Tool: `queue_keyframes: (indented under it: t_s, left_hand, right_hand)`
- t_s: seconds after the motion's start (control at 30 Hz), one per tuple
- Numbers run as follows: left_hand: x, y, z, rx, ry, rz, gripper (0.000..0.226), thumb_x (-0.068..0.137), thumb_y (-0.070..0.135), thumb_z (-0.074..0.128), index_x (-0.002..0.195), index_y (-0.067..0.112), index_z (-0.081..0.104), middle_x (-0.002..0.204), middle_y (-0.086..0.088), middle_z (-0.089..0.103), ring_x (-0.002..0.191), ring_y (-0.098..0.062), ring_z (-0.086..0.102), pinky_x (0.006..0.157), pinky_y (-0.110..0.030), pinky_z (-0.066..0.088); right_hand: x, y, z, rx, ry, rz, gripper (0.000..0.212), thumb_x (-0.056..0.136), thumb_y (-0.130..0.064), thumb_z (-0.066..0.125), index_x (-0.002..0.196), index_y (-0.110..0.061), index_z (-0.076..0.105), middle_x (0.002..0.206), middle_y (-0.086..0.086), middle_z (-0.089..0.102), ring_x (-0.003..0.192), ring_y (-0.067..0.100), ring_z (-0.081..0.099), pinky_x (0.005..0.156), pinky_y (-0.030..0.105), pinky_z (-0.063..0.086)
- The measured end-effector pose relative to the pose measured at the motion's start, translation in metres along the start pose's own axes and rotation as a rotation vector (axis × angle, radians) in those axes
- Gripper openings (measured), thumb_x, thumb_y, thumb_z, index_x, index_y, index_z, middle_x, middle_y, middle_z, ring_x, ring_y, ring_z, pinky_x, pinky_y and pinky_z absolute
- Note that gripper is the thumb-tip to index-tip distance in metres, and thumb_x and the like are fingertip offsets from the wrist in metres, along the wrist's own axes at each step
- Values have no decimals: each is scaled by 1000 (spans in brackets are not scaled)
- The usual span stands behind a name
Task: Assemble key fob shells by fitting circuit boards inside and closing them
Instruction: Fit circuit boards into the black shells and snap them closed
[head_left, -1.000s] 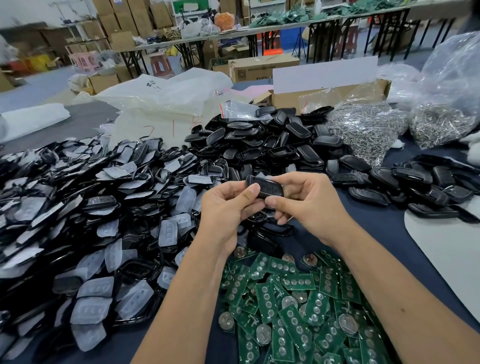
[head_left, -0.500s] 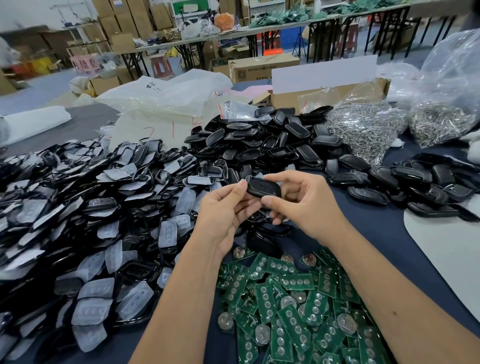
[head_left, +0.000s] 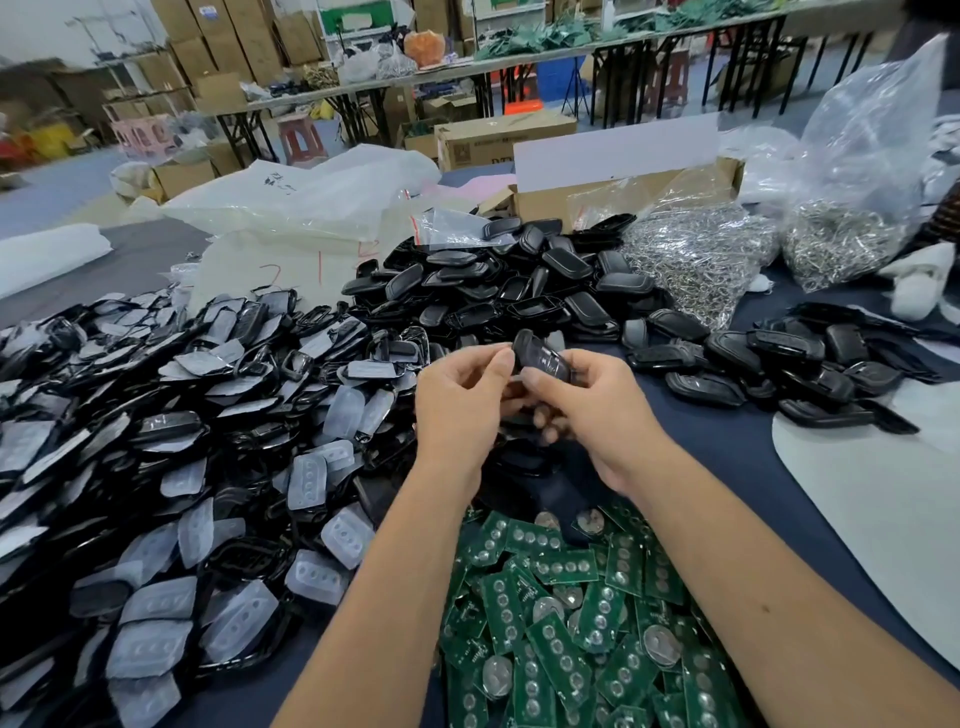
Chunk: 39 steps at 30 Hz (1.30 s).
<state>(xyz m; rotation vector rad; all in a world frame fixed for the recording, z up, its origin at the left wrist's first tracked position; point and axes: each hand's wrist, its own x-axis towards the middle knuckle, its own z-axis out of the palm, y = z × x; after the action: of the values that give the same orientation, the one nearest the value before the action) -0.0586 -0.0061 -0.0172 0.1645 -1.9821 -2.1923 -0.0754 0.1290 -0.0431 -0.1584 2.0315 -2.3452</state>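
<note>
I hold one black key fob shell (head_left: 540, 356) between both hands above the middle of the table. My left hand (head_left: 460, 400) pinches its left end with thumb and forefinger. My right hand (head_left: 592, 410) grips its right side, thumb laid along the near edge. The shell is tilted, its left end raised. Below my wrists lies a heap of green circuit boards (head_left: 566, 623) with coin cells. A big pile of black shell fronts with clear rubber pads (head_left: 171, 467) covers the left. Black shell backs (head_left: 498, 291) are heaped behind my hands.
More black shells (head_left: 789, 364) lie at the right, beside a pale mat (head_left: 872, 509). Bags of metal rings (head_left: 696, 254) and a cardboard box (head_left: 623, 192) stand at the back. White plastic bags (head_left: 291, 208) sit at the back left. The dark table cloth (head_left: 717, 452) shows between the piles.
The shell has turned from lying flat to tilted with its left end up. My hands shifted slightly around it, staying above the same spot.
</note>
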Motion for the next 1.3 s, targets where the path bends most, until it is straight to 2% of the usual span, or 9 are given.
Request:
queue_keyframes:
  t_s: [0.2,0.33,0.4,0.5,0.77,0.9,1.03,1.17,1.3]
  left_hand:
    - [32,8,50,207,-199,128,20,105,12,58,102,14,77,94,-2,77,81,-9,70,67,-27,59]
    - [64,-4,64,881,-172,464,17,96,12,65,103,18,79,101,0,73,98,-20,65,96,-35,49]
    - [79,-9,65,1136,-161,534,24,95,15,65,116,20,75,120,-5,66,116,-28,54,105,-35,40]
    - [95,-12,62,1286,-96,494,34,98,17,63,132,21,65,132,-7,56,126,-30,42,100,-35,40]
    - [95,-1,65,1235,-95,525,16,97,20,66,112,17,73,117,-7,62,117,-28,49,98,-31,40]
    - [72,-2,79,1034,-149,563,12,91,12,69,101,14,75,107,-6,65,105,-26,58,95,-35,45]
    - [46,-7,95,893,-364,569,11,83,8,72,91,13,77,91,-5,70,86,-24,65,82,-40,53]
    - [28,-15,112,857,-516,553,8,81,5,71,82,11,76,86,-5,71,85,-26,64,78,-41,52]
    - [18,-19,120,914,-698,452,6,80,8,74,83,13,75,90,-2,72,88,-23,65,81,-40,54]
  right_hand:
    - [6,-16,-16,469,458,12,27,106,-38,59,104,-13,67,68,3,69,48,13,53,43,23,43]
    - [11,-25,-34,754,623,39,39,106,-48,53,115,-10,59,76,8,76,46,13,54,42,22,44]
    - [11,-25,-34,708,629,93,39,107,-47,54,112,-10,61,75,5,76,45,12,55,41,21,45]
    - [12,-23,-32,573,622,124,36,109,-41,52,110,-7,65,67,1,72,43,11,54,40,21,43]
    - [11,-18,-25,383,613,144,25,109,-29,54,94,-12,64,62,0,67,42,10,52,40,21,41]
    - [10,-24,-29,112,684,-41,26,106,-27,56,86,-12,67,62,-2,67,47,14,57,48,28,45]
    - [8,-38,-60,-600,774,-185,18,95,-30,64,83,-19,70,76,-3,71,80,24,69,74,34,49]
    - [-3,-46,-98,-1187,591,109,21,88,-40,77,96,-22,72,103,10,73,99,35,67,79,38,50]
    - [-11,-56,-117,-1381,393,267,27,81,-25,81,105,-24,69,114,10,68,105,35,66,82,38,52]
